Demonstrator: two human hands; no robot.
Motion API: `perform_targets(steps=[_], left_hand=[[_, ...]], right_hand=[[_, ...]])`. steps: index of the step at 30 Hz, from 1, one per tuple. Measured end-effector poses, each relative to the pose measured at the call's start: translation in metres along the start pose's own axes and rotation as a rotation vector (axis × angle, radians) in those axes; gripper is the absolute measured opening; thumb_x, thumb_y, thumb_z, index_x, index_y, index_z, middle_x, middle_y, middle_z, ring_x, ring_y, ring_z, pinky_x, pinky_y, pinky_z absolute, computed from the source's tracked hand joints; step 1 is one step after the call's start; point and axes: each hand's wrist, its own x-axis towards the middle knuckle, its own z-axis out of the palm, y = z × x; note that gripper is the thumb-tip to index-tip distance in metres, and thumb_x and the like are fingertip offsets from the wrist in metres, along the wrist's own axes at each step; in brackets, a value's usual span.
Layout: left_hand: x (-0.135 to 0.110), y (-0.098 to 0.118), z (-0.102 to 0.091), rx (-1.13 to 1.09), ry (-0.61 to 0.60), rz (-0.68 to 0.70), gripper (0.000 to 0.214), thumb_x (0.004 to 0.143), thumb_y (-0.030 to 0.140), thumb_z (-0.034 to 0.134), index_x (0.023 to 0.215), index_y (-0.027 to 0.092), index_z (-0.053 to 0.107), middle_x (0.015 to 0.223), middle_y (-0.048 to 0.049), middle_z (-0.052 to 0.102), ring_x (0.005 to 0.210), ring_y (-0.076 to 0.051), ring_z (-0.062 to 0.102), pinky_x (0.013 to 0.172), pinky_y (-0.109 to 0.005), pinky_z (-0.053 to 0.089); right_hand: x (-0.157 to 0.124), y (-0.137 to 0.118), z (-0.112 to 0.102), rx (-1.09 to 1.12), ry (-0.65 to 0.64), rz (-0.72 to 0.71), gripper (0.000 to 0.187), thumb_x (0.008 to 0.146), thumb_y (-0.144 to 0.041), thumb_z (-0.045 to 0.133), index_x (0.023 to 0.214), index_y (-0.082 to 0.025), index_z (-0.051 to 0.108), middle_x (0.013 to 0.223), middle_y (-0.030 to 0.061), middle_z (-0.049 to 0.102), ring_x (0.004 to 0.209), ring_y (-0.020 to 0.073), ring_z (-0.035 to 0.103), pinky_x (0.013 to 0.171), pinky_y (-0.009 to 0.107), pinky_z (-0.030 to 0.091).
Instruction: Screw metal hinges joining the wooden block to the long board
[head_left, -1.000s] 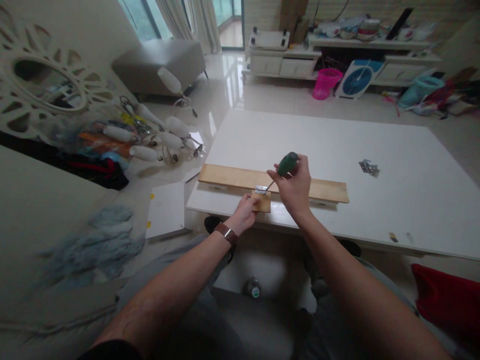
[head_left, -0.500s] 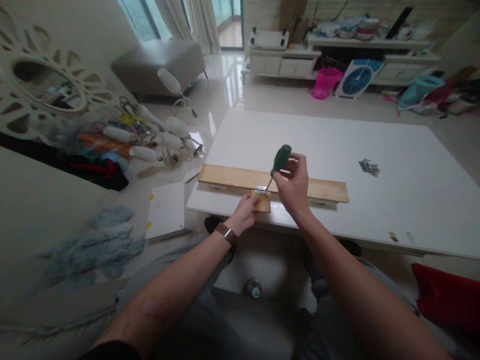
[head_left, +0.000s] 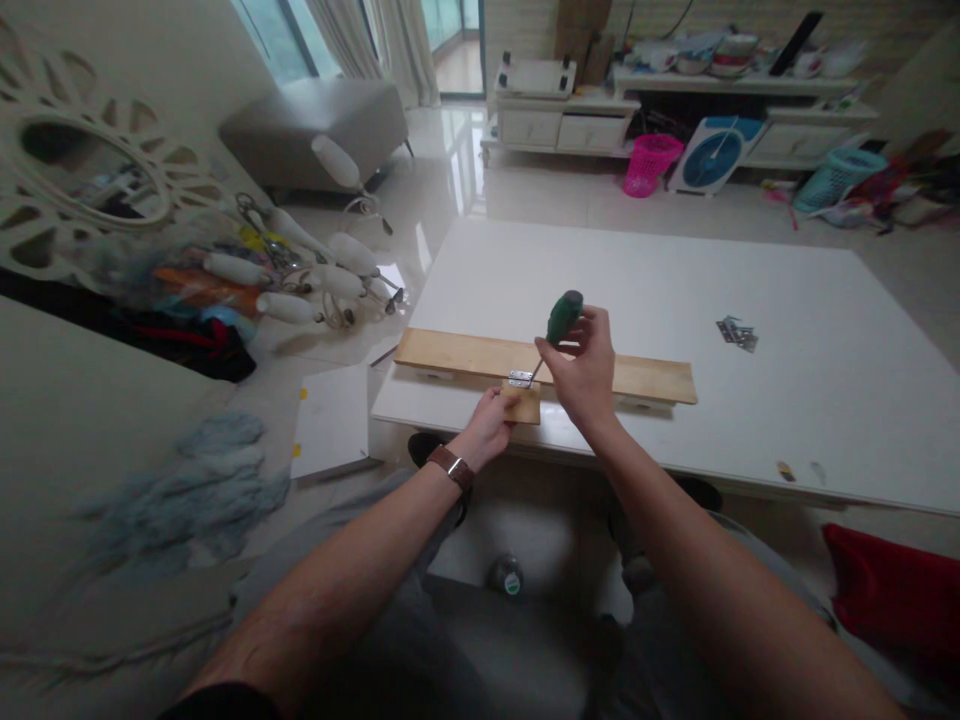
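The right hand [head_left: 586,370] holds the screwdriver [head_left: 564,317] lightly between thumb and partly curled fingers; its handle leans less to the right than a second ago, its tip still at the hinge [head_left: 520,378]. The left hand [head_left: 486,428] still pinches the block [head_left: 529,407], unmoved beside the plank [head_left: 472,352] on the table [head_left: 660,290].

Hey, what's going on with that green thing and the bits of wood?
A person's right hand holds a green-handled screwdriver, tilted, its tip down by a small metal hinge. The left hand grips a small wooden piece below the hinge. Just beyond is a long wooden plank, lying along the near side of a big white board. More metal pieces lie off to the right. Whether the tip sits in a screw is too small to tell.
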Motion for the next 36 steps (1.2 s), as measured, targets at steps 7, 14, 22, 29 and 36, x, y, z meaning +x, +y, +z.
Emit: perform_targets(steps=[7,14,22,29,36], left_hand=[[0.0054,-0.0025,-0.0033,-0.010,-0.005,-0.008,0.035,0.075,0.010,0.084,0.097,0.021,0.059,0.094,-0.0028,0.073,0.085,-0.018,0.068,0.082,-0.030,0.052],[0.0056,-0.0020,-0.0034,-0.026,-0.026,-0.007,0.033,0.076,0.006,0.080,0.098,0.021,0.059,0.091,-0.0017,0.072,0.084,-0.017,0.068,0.083,-0.029,0.053],[0.0042,-0.0020,-0.0035,-0.014,-0.012,-0.005,0.034,0.076,0.008,0.082,0.096,0.021,0.058,0.091,-0.0020,0.072,0.084,-0.018,0.068,0.082,-0.031,0.053],[0.0052,-0.0016,-0.0018,-0.028,-0.011,-0.018,0.029,0.079,0.005,0.076,0.095,0.021,0.058,0.088,-0.0013,0.071,0.082,-0.016,0.067,0.081,-0.028,0.052],[0.0077,-0.0034,-0.0025,-0.035,-0.036,-0.010,0.027,0.079,0.004,0.075,0.096,0.019,0.062,0.092,-0.0037,0.073,0.084,-0.017,0.067,0.085,-0.030,0.052]], right_hand=[[-0.0017,-0.0005,0.0005,0.063,0.007,0.024,0.043,0.078,-0.021,0.069,0.117,-0.030,0.051,0.097,-0.0006,0.070,0.095,0.0214,0.075,0.089,0.043,0.067],[-0.0002,0.0054,0.0003,0.020,0.007,0.024,0.048,0.079,-0.030,0.078,0.118,-0.032,0.050,0.096,-0.0014,0.066,0.091,0.0212,0.074,0.078,0.040,0.068],[-0.0017,0.0012,0.0015,0.066,-0.018,0.026,0.044,0.082,-0.023,0.070,0.120,-0.030,0.050,0.105,0.0025,0.071,0.101,0.0222,0.075,0.090,0.044,0.067],[-0.0013,0.0026,0.0014,0.054,0.017,0.023,0.045,0.080,-0.023,0.071,0.119,-0.032,0.050,0.094,-0.0022,0.065,0.091,0.0186,0.072,0.085,0.039,0.068],[-0.0006,0.0043,0.0007,0.002,-0.003,-0.002,0.045,0.079,-0.027,0.074,0.117,-0.032,0.049,0.099,-0.0008,0.066,0.088,0.0193,0.072,0.075,0.037,0.066]])
